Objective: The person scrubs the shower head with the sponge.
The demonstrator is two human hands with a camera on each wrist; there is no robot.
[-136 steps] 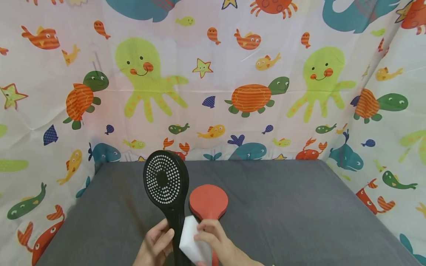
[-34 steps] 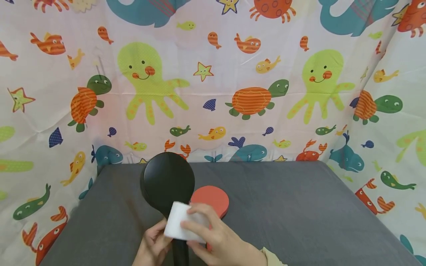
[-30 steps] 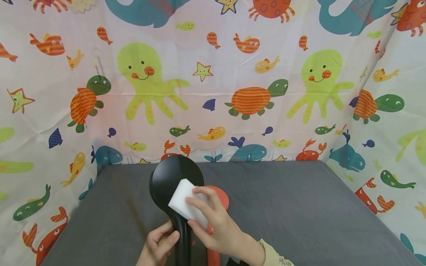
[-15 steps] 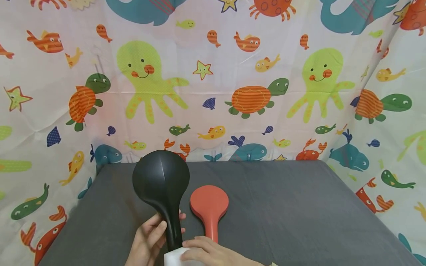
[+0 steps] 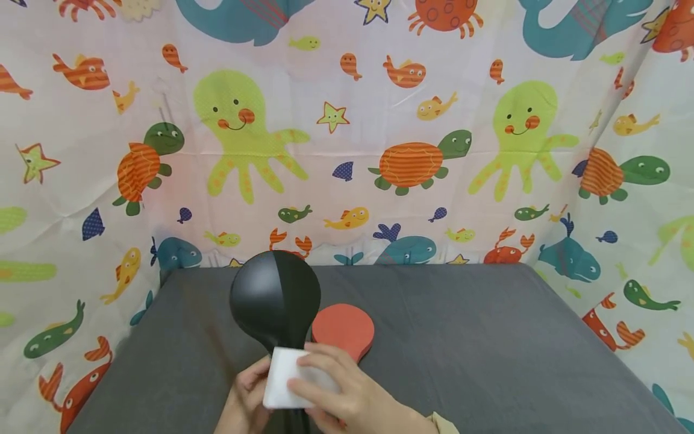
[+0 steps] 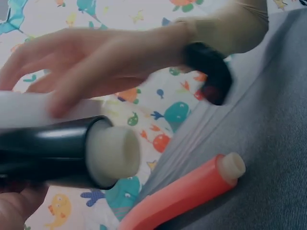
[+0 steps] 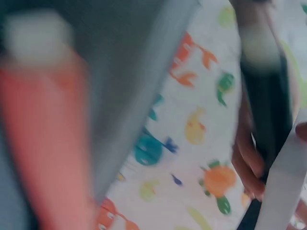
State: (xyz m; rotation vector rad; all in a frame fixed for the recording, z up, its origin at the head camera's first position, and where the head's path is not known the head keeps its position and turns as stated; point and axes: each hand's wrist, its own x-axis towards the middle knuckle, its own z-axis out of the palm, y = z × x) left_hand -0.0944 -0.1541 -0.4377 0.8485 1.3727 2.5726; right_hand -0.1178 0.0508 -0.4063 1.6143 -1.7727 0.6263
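A black hand shower is held up in the head view, its smooth back facing me and its nozzle face hidden. My left hand grips the handle, which ends in a pale connector in the left wrist view. With curled fingers, my right hand holds a white sponge block against the front of that handle, covering part of it. In the right wrist view the sponge lies alongside the black handle. Behind them a red hand shower rests on the table, its handle mostly hidden by my right hand.
Grey cloth covers the table, stretching to both sides of the hands. A white curtain printed with sea animals hangs around the back and sides. The red handle lies close below the work in the left wrist view.
The black hand shower has been turned from its nozzle face to its back. My right hand has slid the sponge up and down it, most recently up from the lower handle.
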